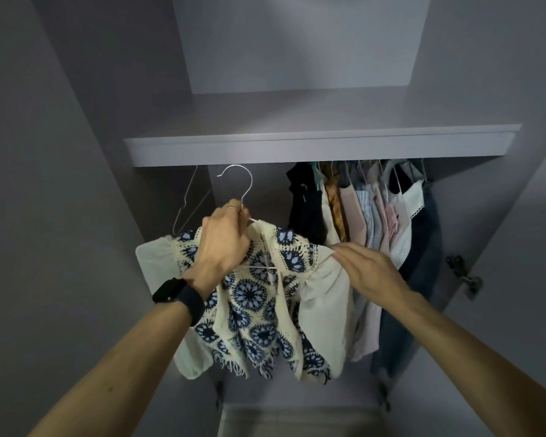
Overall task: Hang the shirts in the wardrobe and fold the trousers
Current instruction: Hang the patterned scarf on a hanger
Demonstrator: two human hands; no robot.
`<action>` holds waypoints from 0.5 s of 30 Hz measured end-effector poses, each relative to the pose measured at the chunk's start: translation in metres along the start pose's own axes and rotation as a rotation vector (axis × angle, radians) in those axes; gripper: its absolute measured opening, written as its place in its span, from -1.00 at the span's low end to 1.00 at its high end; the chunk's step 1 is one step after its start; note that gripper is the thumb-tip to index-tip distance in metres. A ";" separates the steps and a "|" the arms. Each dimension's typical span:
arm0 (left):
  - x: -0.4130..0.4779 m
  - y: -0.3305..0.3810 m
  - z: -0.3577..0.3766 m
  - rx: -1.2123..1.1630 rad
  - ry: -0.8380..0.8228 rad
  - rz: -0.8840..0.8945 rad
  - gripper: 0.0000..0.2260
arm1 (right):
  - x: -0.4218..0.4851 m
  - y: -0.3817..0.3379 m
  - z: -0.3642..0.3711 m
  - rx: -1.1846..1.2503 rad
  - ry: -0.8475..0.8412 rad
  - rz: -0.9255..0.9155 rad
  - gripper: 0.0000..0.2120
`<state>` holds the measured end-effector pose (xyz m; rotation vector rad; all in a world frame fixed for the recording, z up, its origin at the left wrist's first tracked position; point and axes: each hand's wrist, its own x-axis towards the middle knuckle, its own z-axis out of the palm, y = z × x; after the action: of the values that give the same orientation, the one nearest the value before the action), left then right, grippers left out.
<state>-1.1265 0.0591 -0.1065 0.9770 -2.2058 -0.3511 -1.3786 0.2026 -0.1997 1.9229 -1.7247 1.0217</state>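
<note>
Head view.
A: Left hand (224, 244) is gripping the wire hanger (242, 199) at its neck. The crochet shirt (259, 294) is hanging below it, in the wardrobe opening.
B: Right hand (369, 269)?
A: Fingers fairly straight, resting on the shirt's shoulder, holding nothing.
B: Hook?
A: Pointing straight up from the grip, just under the shelf (322, 149). The rail is hiding behind it. Left hand is nearer.
</note>
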 end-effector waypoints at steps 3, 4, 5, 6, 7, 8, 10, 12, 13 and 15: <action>-0.004 -0.005 -0.001 -0.028 -0.001 -0.012 -0.78 | 0.006 -0.007 -0.008 0.106 -0.091 0.146 -0.63; -0.005 -0.006 -0.001 -0.030 -0.008 -0.002 -0.78 | 0.011 -0.009 -0.012 0.157 -0.099 0.226 -0.65; -0.006 -0.007 -0.001 -0.030 -0.019 0.015 -0.77 | 0.015 -0.007 -0.014 0.187 -0.113 0.297 -0.69; -0.007 -0.007 -0.002 -0.029 -0.033 0.031 -0.77 | 0.020 -0.005 -0.015 0.187 -0.144 0.332 -0.73; -0.007 -0.008 -0.003 -0.024 -0.051 0.045 -0.77 | 0.026 0.000 -0.017 0.158 -0.199 0.340 -0.73; -0.007 -0.009 -0.004 -0.013 -0.068 0.054 -0.77 | 0.032 0.004 -0.018 0.137 -0.280 0.343 -0.72; -0.008 -0.011 -0.008 0.027 -0.093 0.086 -0.77 | 0.044 0.009 -0.022 0.162 -0.410 0.380 -0.71; -0.012 -0.013 -0.011 0.085 -0.109 0.142 -0.78 | 0.056 0.011 -0.032 0.145 -0.407 0.339 -0.74; -0.015 -0.014 -0.010 0.096 -0.112 0.168 -0.78 | 0.061 0.012 -0.035 0.103 -0.357 0.299 -0.74; -0.018 -0.014 -0.009 0.043 -0.087 0.163 -0.78 | 0.074 0.011 -0.036 0.098 -0.296 0.275 -0.76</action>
<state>-1.1041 0.0633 -0.1158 0.8113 -2.3628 -0.2765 -1.3991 0.1736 -0.1252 2.0190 -2.1909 0.9658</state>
